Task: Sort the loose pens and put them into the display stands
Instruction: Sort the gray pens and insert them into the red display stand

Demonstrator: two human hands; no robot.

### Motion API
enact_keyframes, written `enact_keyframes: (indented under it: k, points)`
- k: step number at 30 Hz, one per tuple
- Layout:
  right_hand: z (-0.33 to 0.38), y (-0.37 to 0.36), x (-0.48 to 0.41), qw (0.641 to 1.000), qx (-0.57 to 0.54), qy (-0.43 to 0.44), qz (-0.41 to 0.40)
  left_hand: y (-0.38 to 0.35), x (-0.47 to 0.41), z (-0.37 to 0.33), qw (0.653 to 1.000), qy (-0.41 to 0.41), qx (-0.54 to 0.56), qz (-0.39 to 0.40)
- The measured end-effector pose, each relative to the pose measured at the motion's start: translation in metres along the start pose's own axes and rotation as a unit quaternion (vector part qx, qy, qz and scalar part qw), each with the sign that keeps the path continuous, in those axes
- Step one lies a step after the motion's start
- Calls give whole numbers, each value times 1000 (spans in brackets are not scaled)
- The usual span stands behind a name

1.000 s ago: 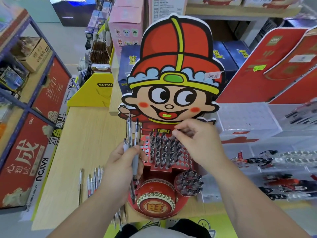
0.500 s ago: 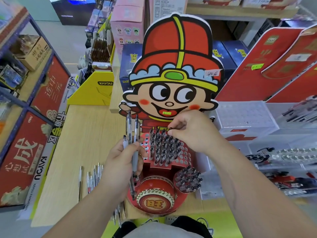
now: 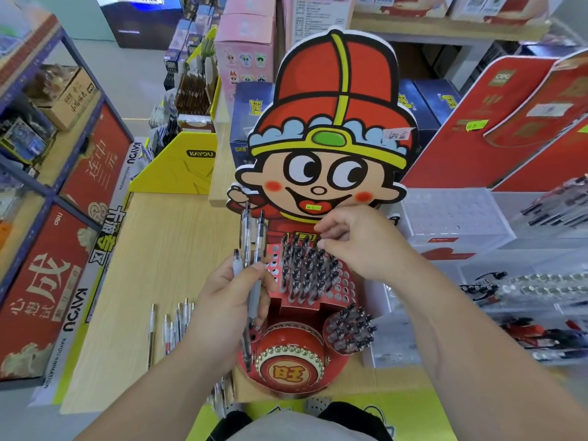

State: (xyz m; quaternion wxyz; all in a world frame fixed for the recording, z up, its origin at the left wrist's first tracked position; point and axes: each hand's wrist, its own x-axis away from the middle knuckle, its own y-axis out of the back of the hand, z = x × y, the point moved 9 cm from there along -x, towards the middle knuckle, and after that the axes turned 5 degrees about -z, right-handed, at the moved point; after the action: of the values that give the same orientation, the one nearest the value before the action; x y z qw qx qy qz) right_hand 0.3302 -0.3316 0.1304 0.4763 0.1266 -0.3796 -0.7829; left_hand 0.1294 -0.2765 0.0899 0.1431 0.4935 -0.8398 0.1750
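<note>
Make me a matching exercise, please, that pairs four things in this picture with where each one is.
Things:
1. pen bundle
2. loose pens
3. red drum
4. yellow KAYOU box

Places:
A. at the front base of the cartoon stand
B. lying flat on the wooden table, left of the stand
C. at the table's far end, behind and left of the stand
D. gripped upright by the left hand

Pairs: 1-D, 2-B, 3-A, 4-C
</note>
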Motion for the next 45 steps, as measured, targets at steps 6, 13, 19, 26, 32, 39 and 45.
enact_keyframes:
  k: [6,13,19,26,32,39,45]
  points:
    - [17,33,34,983,-134,4,-126,-17,12,-10,996,-10,-9,84]
    - [23,7,58,944,-320,-57,-50,-42,24,-18,990,-13,-34,139]
    - [13,31,61,908,-411,-60,-61,-45,24,-17,992,-12,-48,117]
    - [-5,42,67,876,-453,-73,-149,-55,26,-18,992,-44,-88,85]
    - [-19,91,70,872,-409,-14,-268,-34,11,-18,997,-51,-52,-9]
    - [-15,77,57,945,-220,47,-235,-12,-5,-4,997,-26,-38,-57]
    - [-31,38,40,972,-145,18,-183,-6,-12,8,996,-24,-39,-73]
